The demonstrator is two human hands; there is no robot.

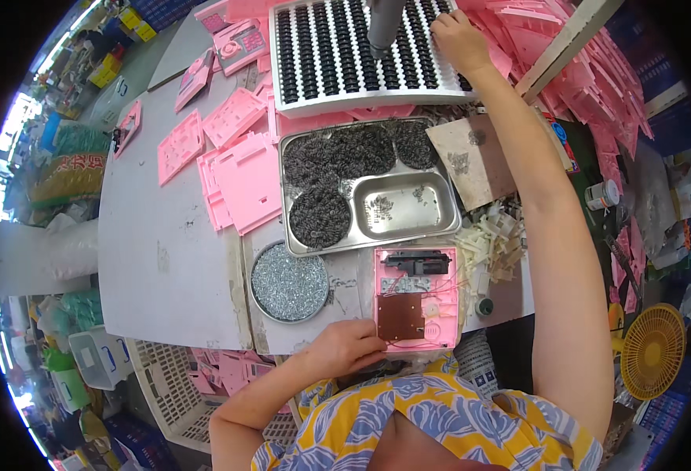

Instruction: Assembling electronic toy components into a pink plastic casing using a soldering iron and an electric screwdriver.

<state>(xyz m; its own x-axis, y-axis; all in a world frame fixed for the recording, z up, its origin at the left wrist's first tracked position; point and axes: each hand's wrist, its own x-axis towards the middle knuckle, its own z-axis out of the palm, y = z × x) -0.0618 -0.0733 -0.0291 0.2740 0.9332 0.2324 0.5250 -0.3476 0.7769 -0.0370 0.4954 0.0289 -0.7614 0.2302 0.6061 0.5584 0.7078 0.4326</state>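
At the table's near edge lies a pink plastic casing with a black mechanism, a brown circuit board and thin red wires inside. My left hand grips its lower left edge, the fingers closed on it. My right arm stretches far forward. My right hand is at the right side of a white foam tray filled with rows of black cylindrical parts. Its fingers are bent together at the last rows; what they pinch is too small to make out.
A metal tray holds heaps of small dark parts; a round dish of screws sits beside it. White plastic pieces and a stained board lie rightward. A grey post overhangs the foam tray. Pink panels lie left.
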